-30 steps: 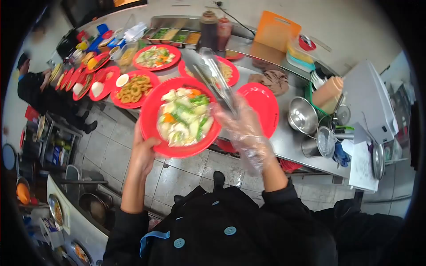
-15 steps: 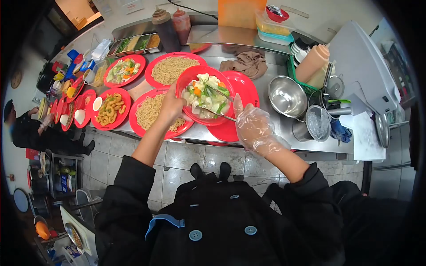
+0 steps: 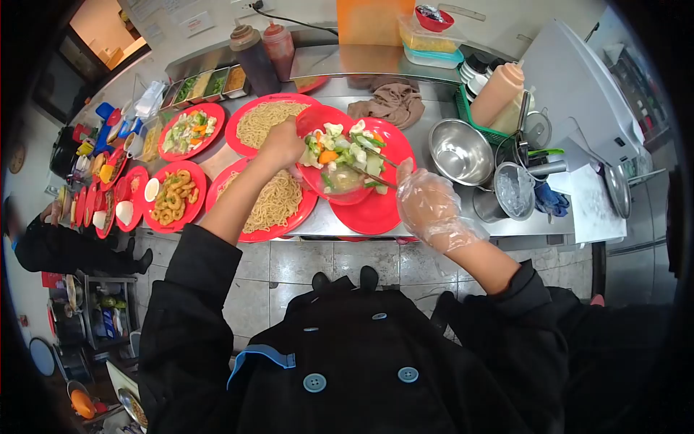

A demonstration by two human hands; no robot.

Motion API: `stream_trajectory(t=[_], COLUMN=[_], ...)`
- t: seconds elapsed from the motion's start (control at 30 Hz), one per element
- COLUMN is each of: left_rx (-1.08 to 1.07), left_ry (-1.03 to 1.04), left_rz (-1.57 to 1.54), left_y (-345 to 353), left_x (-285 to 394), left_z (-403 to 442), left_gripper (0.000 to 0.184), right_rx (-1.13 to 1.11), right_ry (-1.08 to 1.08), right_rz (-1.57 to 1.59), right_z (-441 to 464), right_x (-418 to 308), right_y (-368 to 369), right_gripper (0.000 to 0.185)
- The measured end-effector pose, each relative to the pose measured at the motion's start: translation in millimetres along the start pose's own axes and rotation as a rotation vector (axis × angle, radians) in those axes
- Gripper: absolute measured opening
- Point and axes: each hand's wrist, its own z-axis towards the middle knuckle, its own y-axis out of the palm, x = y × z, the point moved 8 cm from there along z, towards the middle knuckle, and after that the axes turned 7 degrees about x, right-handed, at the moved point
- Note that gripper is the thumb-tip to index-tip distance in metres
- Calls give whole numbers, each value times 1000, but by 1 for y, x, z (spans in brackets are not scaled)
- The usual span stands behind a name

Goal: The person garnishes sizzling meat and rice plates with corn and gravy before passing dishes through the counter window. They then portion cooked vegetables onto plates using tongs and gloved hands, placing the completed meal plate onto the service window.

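Note:
My bare left hand grips the left rim of a red bowl, tilted to the right over red plates. Mixed vegetables with cauliflower, carrot and greens fill the bowl, and some reach past its right rim above the plate. My right hand, in a clear plastic glove, is closed around metal tongs whose tips are among the vegetables. Under the bowl lie a red plate and another red plate. Two plates of noodles sit to the left, one partly behind my left arm.
A steel bowl and a metal pitcher stand to the right, by a green basket with a sauce bottle. A brown cloth lies behind. Fried rings fill a plate at left. A co-worker stands far left.
The bowl has tipped further right, and vegetables have shifted to its right rim. My right hand and the tongs have moved slightly right and down. The whole view has shifted a little.

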Motion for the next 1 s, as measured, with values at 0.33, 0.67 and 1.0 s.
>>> stream_trajectory(t=[0.33, 0.67, 1.0], left_rx=[-167, -174, -103], left_ry=[-3, -59, -192], left_rz=[-75, -167, -424], left_y=[0, -10, -20], left_x=[15, 1, -65], left_z=[11, -1, -17], left_gripper=[53, 51, 50], right_rx=[-49, 156, 52], right_ry=[-77, -49, 229], right_rz=[-27, 115, 374], right_z=[-11, 2, -28], right_x=[-19, 1, 49], right_y=[-14, 10, 20], right_gripper=[54, 25, 28])
